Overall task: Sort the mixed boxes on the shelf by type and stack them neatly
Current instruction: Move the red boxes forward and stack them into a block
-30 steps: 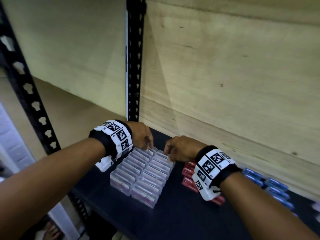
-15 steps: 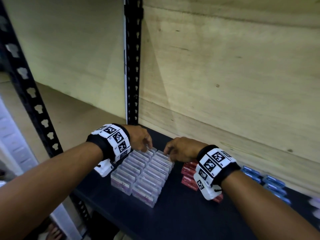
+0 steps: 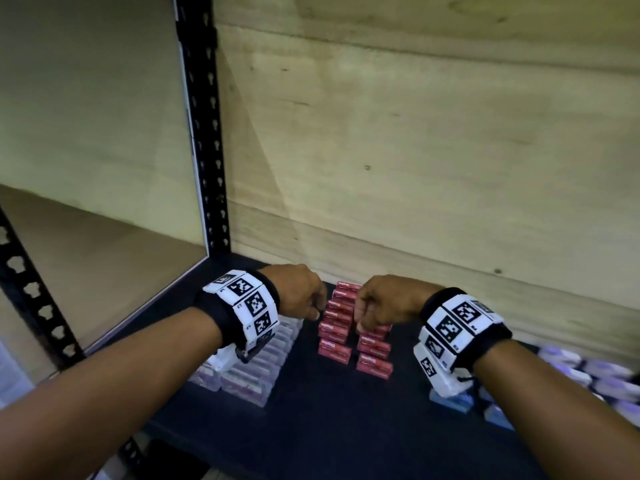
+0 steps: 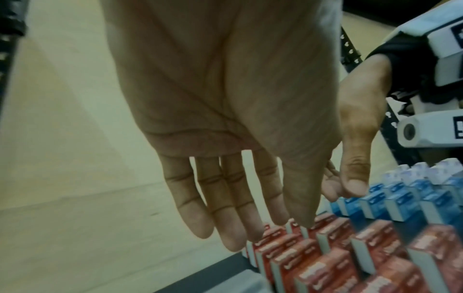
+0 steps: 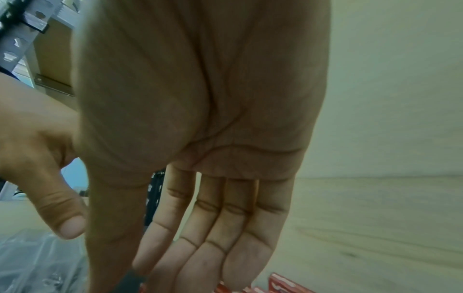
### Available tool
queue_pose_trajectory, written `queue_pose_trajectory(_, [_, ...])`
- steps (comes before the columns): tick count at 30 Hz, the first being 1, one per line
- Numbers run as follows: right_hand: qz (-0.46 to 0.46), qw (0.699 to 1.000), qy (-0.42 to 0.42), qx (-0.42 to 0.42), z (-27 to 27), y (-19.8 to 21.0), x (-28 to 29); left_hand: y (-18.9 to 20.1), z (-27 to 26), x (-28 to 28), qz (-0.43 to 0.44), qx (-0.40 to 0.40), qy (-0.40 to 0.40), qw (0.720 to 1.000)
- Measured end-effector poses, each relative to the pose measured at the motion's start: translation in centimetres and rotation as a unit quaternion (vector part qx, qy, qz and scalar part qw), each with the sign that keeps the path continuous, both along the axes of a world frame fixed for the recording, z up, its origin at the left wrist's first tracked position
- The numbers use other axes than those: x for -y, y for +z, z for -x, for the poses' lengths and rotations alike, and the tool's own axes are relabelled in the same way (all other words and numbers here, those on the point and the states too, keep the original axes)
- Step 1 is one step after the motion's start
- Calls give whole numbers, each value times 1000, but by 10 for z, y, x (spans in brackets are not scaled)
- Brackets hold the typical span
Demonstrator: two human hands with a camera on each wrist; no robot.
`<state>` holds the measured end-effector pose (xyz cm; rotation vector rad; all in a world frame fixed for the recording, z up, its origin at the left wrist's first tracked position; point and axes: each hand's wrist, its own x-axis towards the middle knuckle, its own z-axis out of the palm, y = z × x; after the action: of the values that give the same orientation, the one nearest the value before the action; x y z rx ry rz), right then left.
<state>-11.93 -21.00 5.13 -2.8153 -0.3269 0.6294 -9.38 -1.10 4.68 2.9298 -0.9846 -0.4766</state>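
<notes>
Red boxes (image 3: 337, 332) stand in two rows on the dark shelf (image 3: 311, 427). My left hand (image 3: 313, 308) hangs over the far end of the left row. Its fingers (image 4: 225, 234) are straight and point down, with the tips at the tops of the farthest red boxes (image 4: 288, 255). My right hand (image 3: 360, 322) is over the right row, close beside the left hand. Its fingers (image 5: 225, 247) are also straight, reaching down to the red boxes (image 5: 280, 283). Neither hand grips a box. Clear boxes (image 3: 249, 372) lie below my left wrist, blue boxes (image 3: 450, 405) below my right wrist.
A black perforated upright (image 3: 204, 133) stands at the back left corner, and a wooden back panel (image 3: 415, 150) closes the shelf behind. Pale boxes (image 3: 595, 375), blurred, lie at the far right. In the left wrist view the blue boxes (image 4: 400, 200) stand right of the red ones.
Both hands have moved right, from the far end of the clear boxes to the red boxes. The head view has followed them to the right.
</notes>
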Motion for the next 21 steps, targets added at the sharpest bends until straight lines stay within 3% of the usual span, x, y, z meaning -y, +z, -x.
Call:
queue_pose_trajectory(9, [39, 998, -30, -30, 34, -14, 25, -17, 17, 41, -78, -15, -22, 997])
queue_pose_trajectory(14, [71, 997, -35, -14, 47, -25, 23, -25, 21, 55, -136, -1, -19, 990])
queue_pose_trajectory(21, [94, 993, -50, 54, 63, -34, 20, -27, 34, 60, -136, 52, -3, 989])
